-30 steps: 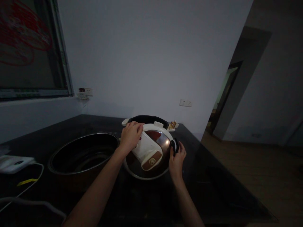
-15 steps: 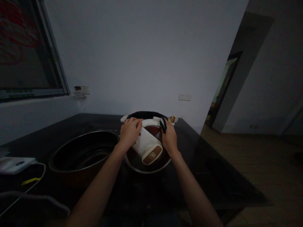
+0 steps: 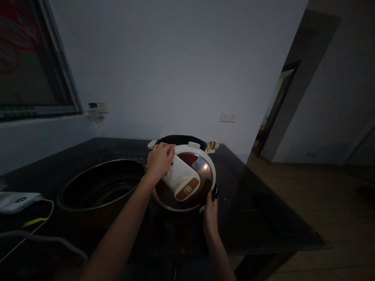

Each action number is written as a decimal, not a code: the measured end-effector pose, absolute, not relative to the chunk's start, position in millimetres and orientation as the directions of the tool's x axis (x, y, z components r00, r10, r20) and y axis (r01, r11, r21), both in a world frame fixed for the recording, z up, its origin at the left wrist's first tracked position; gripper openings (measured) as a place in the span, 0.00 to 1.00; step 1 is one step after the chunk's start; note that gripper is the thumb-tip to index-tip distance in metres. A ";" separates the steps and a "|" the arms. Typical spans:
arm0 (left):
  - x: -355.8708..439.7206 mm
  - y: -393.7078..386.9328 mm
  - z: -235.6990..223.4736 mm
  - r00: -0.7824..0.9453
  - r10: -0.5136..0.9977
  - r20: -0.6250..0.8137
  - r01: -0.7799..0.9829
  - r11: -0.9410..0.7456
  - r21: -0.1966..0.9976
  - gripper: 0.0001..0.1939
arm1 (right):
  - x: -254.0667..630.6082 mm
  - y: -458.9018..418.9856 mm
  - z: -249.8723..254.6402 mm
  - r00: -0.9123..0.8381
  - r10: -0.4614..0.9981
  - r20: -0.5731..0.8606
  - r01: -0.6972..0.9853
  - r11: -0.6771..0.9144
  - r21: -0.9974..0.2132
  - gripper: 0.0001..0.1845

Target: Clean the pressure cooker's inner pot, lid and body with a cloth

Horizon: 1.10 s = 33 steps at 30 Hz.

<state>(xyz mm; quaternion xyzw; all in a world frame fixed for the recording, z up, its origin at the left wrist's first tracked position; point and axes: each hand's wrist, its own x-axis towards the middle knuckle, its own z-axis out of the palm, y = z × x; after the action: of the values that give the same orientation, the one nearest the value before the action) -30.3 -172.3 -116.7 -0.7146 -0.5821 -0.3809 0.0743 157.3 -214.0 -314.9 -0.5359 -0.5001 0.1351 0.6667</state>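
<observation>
In the head view a round pot lid [image 3: 202, 166] with a dark, glassy top and a white rim is held tilted. A white handle [image 3: 183, 175] with a brown end panel crosses it. My left hand [image 3: 159, 158] is closed on the lid's upper left side, over one end of the handle. My right hand [image 3: 211, 212] is closed on a small black object [image 3: 216, 192] at the lid's lower right rim; its kind cannot be made out. Behind the lid stands a dark electric pot [image 3: 178, 139] with white side handles. A large black pot [image 3: 102, 208] sits to the left.
A white device [image 3: 19, 202] with a cable and a yellow tag [image 3: 35, 222] lies at the left of the black table [image 3: 263, 230]. Wall sockets [image 3: 227, 117] are on the wall behind. The table's right edge drops to a wooden floor [image 3: 301, 183].
My right hand has moved down along the lid's right side, from the upper right rim to the lower right, with the black object. My left hand stays on the lid.
</observation>
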 end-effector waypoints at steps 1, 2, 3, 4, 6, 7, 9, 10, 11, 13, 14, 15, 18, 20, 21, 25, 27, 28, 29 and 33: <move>-30.3 -172.5 -116.6 0.028 0.776 0.630 0.889 -0.308 0.340 0.20 | 151.2 -218.7 -319.2 0.496 0.721 0.483 0.329 0.359 -0.874 0.32; -30.5 -172.7 -116.5 0.026 0.776 0.630 0.888 -0.307 0.341 0.20 | 145.4 -222.4 -321.1 0.535 0.721 0.440 0.300 0.325 -0.897 0.33; -30.7 -172.9 -116.4 0.026 0.776 0.630 0.888 -0.308 0.342 0.19 | 140.2 -224.6 -320.3 0.572 0.715 0.402 0.273 0.295 -0.915 0.34; -31.0 -173.0 -116.4 0.027 0.777 0.629 0.887 -0.309 0.343 0.19 | 136.4 -225.4 -316.6 0.596 0.708 0.379 0.254 0.281 -0.925 0.35; -31.8 -172.9 -116.6 0.033 0.778 0.628 0.883 -0.317 0.346 0.19 | 133.4 -223.1 -300.5 0.618 0.691 0.375 0.238 0.290 -0.927 0.37; -32.2 -172.6 -116.9 0.037 0.776 0.630 0.880 -0.324 0.347 0.19 | 134.4 -220.4 -288.7 0.606 0.683 0.407 0.259 0.314 -0.913 0.37; -33.3 -171.5 -117.7 0.048 0.769 0.637 0.872 -0.343 0.348 0.19 | 140.3 -213.4 -260.5 0.506 0.663 0.552 0.374 0.408 -0.833 0.34; -33.9 -170.6 -118.2 0.056 0.766 0.641 0.868 -0.354 0.348 0.19 | 144.6 -209.6 -245.6 0.397 0.656 0.642 0.466 0.459 -0.757 0.31; -34.6 -169.7 -118.7 0.063 0.764 0.642 0.865 -0.363 0.347 0.19 | 149.0 -205.8 -230.9 0.285 0.647 0.707 0.538 0.503 -0.677 0.29; -36.5 -167.3 -119.0 0.080 0.763 0.641 0.857 -0.381 0.346 0.20 | 156.6 -198.9 -203.9 0.062 0.631 0.773 0.619 0.584 -0.526 0.27; -37.8 -166.0 -118.8 0.090 0.764 0.639 0.851 -0.392 0.349 0.20 | 159.0 -196.0 -191.9 -0.037 0.621 0.783 0.635 0.620 -0.462 0.26; -39.5 -164.6 -118.2 0.102 0.764 0.637 0.840 -0.410 0.357 0.20 | 159.9 -193.6 -181.0 -0.130 0.610 0.782 0.640 0.654 -0.403 0.26; -46.7 -160.6 -114.8 0.141 0.775 0.616 0.755 -0.487 0.439 0.23 | 154.2 -188.8 -154.6 -0.370 0.556 0.744 0.627 0.740 -0.242 0.25; -53.4 -158.6 -111.5 0.159 0.796 0.584 0.673 -0.520 0.525 0.24 | 146.4 -187.0 -142.1 -0.503 0.511 0.697 0.605 0.784 -0.138 0.25; -57.3 -157.8 -109.8 0.172 0.807 0.565 0.637 -0.528 0.561 0.25 | 142.9 -186.3 -137.4 -0.559 0.491 0.668 0.592 0.800 -0.092 0.25; -74.5 -154.5 -105.6 0.272 0.824 0.497 0.554 -0.556 0.619 0.24 | 140.6 -185.4 -129.3 -0.700 0.433 0.568 0.548 0.836 0.037 0.27; -82.4 -151.9 -105.8 0.294 0.831 0.473 0.539 -0.553 0.636 0.24 | 146.5 -187.5 -130.5 -0.725 0.418 0.547 0.542 0.837 0.079 0.27; -85.7 -150.5 -106.5 0.291 0.837 0.464 0.538 -0.544 0.644 0.25 | 150.4 -189.4 -131.9 -0.731 0.415 0.542 0.543 0.834 0.094 0.27; -88.3 -149.2 -107.5 0.283 0.844 0.455 0.539 -0.532 0.652 0.25 | 154.6 -191.6 -133.6 -0.734 0.415 0.539 0.545 0.832 0.102 0.27; -91.5 -147.0 -111.6 0.261 0.857 0.443 0.529 -0.511 0.677 0.27 | 171.5 -200.4 -140.1 -0.763 0.409 0.501 0.523 0.846 0.106 0.25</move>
<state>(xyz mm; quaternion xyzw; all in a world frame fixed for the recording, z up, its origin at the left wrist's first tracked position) -91.5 -147.0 -111.6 -0.7681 -0.4513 -0.4070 -0.2015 171.5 -200.4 -140.1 -0.2502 -0.9310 -0.1207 0.2368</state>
